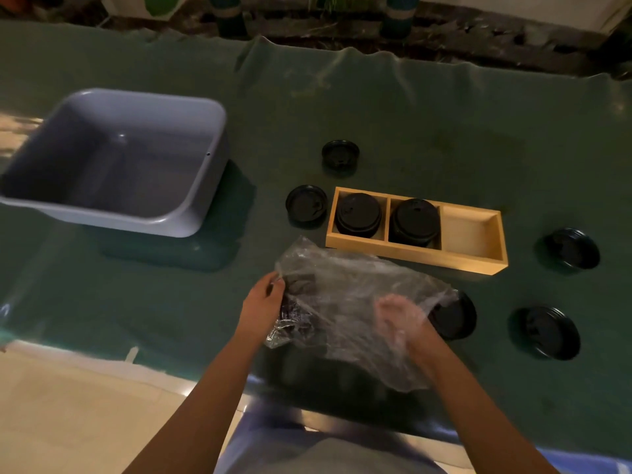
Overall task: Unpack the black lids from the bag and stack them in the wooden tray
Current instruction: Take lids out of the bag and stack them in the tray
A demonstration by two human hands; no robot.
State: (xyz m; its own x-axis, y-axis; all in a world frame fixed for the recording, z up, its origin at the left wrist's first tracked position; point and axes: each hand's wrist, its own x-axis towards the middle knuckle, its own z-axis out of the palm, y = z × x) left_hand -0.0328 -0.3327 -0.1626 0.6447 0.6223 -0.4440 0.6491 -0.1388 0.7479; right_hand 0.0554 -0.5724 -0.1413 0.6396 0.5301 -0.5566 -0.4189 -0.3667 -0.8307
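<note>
Holding the crinkled clear plastic bag (355, 302) open, my left hand (263, 299) pinches its mouth; my right hand (400, 319) reaches inside, grip unclear; next, pull lids out.

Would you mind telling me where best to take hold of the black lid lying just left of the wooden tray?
Pinch that lid by its raised rim from above, probably on its left edge: it lies flat, and the wooden tray wall crowds its right side.
</note>
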